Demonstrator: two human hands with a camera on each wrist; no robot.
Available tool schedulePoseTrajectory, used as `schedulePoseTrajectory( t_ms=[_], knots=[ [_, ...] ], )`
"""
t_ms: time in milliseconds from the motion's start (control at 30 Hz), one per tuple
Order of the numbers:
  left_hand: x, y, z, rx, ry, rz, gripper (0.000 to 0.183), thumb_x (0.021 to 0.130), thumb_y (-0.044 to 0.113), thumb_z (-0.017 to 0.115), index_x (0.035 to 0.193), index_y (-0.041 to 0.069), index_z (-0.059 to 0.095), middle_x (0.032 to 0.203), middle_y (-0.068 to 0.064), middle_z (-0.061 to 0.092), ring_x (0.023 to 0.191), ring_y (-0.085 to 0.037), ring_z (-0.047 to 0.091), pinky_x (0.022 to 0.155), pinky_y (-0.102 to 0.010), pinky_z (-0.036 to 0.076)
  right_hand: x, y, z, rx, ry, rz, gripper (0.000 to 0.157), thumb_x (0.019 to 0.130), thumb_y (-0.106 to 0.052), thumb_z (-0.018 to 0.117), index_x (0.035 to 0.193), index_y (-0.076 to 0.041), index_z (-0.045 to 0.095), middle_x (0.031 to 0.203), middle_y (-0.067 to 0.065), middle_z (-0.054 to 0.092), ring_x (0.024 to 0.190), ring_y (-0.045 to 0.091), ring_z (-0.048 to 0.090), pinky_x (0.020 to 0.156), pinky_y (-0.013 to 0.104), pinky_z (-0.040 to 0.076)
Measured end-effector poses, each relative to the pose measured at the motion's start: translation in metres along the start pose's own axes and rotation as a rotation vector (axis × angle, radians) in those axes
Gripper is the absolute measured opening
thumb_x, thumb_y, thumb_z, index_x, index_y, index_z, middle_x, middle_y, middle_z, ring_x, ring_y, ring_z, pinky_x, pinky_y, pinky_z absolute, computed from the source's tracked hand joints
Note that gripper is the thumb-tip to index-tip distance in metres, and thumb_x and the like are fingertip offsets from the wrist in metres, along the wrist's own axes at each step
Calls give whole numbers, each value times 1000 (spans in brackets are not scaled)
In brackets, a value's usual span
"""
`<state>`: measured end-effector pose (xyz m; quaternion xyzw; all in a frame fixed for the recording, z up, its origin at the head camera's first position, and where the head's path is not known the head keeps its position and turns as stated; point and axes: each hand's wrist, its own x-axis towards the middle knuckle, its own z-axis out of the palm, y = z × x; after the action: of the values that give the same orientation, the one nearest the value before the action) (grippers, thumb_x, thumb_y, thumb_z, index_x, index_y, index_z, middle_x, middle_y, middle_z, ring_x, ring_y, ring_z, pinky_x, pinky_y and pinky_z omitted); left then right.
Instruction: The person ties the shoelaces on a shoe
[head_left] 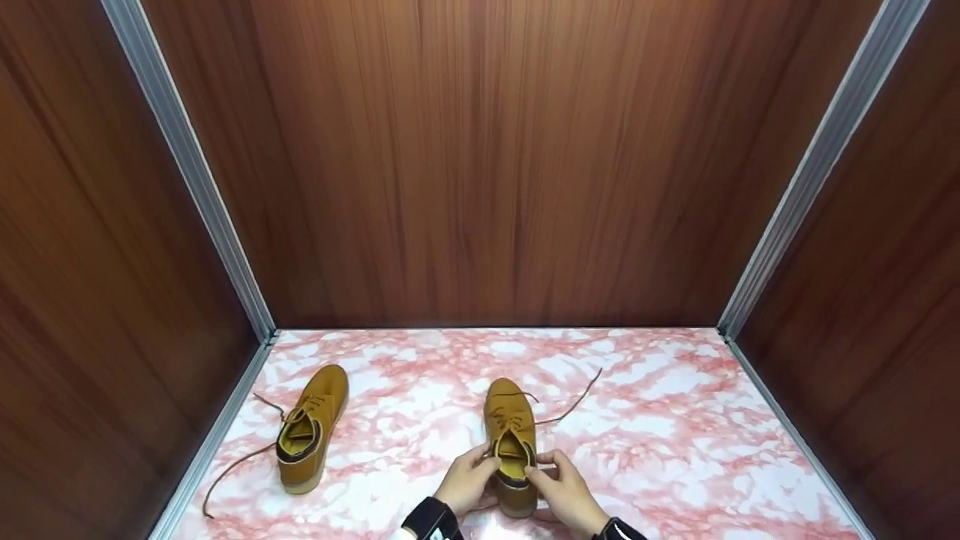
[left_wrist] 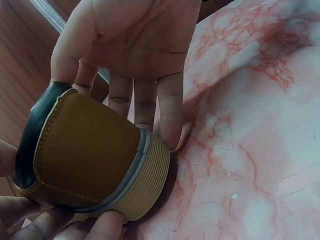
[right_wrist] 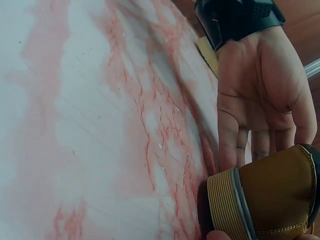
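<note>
A tan lace-up shoe stands on the marbled surface with its toe facing away from me. My left hand grips the left side of its heel opening, thumb at the dark padded collar and fingers along the outside. On the other side my right hand holds the collar in the same manner. Both wrist views show the stitched heel and ribbed pale sole between the hands. One loose lace end trails right; the other crosses the toe.
A matching tan shoe stands at the left, its loose lace spread on the pink-and-white surface. Wood-grain panels with metal corner strips enclose the back and both sides.
</note>
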<state>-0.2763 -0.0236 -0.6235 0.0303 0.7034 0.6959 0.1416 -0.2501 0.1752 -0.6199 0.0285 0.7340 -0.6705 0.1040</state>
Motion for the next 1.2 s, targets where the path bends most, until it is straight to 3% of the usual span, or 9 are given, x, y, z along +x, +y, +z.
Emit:
schedulePoseTrajectory(
  t_ms=[233, 400, 667, 933, 1200],
  knots=[
    [-6, -5, -1, 0, -15, 1, 60, 101, 24, 59, 156, 3, 46, 143, -23, 62, 113, -31, 67, 77, -54, 64, -8, 1, 0, -43, -15, -15, 40, 105, -27, 60, 129, 2, 46, 115, 22, 62, 97, 27, 64, 74, 58, 64],
    [-9, -6, -1, 13, -24, -13, 62, 101, 24, 59, 157, 1, 43, 134, -23, 67, 98, -26, 72, 77, -51, 65, -13, 1, -1, -89, -16, -25, 42, 105, -29, 61, 130, 1, 46, 112, 19, 63, 93, 25, 60, 71, 53, 64],
    [-13, -8, -2, -14, -43, -38, 62, 102, 25, 58, 157, 0, 41, 127, -20, 71, 90, -22, 74, 76, -50, 65, -18, 3, 2, -60, -21, -10, 40, 103, -29, 63, 127, -1, 46, 108, 16, 61, 91, 24, 56, 71, 52, 64],
    [-15, -16, -1, -6, -3, 5, 63, 103, 25, 58, 156, -5, 39, 126, -23, 72, 95, -22, 72, 73, -50, 64, -17, 7, 4, -61, 24, 6, 41, 103, -30, 63, 130, -3, 47, 117, 22, 61, 100, 29, 60, 68, 52, 64],
    [-13, -21, 1, 1, 5, 32, 61, 105, 25, 57, 154, -7, 40, 124, -25, 72, 95, -22, 73, 73, -52, 65, -18, 10, 6, -78, 63, -14, 41, 100, -31, 66, 128, -4, 51, 116, 21, 61, 101, 29, 65, 67, 49, 65]
  ],
)
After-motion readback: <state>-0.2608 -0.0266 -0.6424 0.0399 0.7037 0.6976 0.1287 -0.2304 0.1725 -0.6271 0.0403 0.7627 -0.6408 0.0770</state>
